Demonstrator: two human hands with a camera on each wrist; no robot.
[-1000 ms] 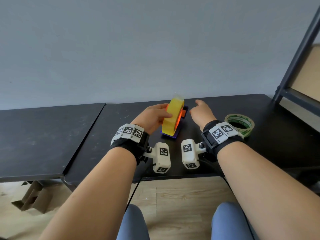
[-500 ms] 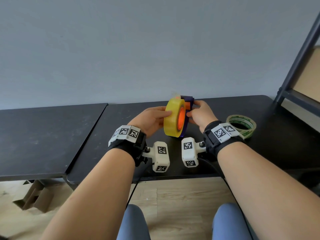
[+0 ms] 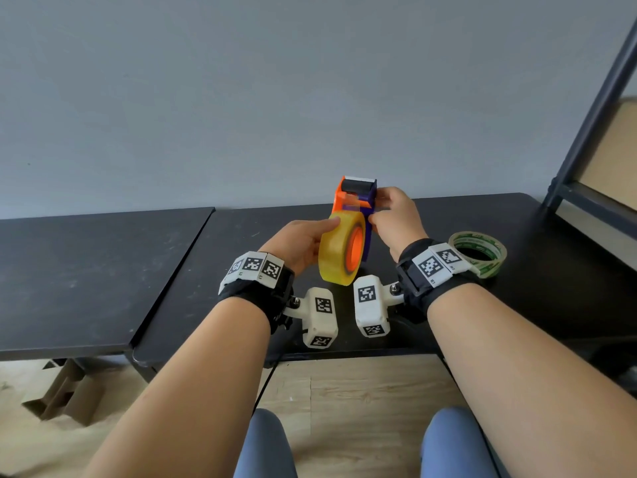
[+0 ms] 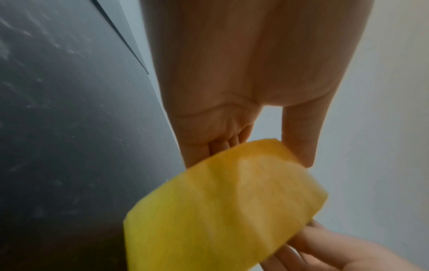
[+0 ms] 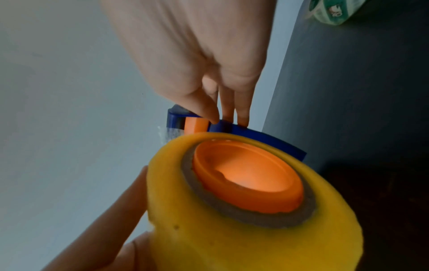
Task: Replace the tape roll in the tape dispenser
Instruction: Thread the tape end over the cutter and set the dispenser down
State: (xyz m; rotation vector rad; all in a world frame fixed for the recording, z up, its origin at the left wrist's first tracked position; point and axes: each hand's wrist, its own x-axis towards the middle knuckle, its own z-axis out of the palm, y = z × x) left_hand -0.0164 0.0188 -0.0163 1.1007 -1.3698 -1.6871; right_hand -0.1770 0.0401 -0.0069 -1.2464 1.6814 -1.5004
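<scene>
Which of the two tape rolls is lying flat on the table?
The green-printed roll beside the right hand lies flat, untouched. The yellow roll stands on edge on the dispenser, held by the left hand.

No readable text, only coded wrist markers (image 3: 256, 264)

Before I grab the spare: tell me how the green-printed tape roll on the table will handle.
The green-printed roll lies flat on the table, so it likely stays put; set on edge it could roll. It looks thin-walled with a wide core, probably light and stiff.
</scene>
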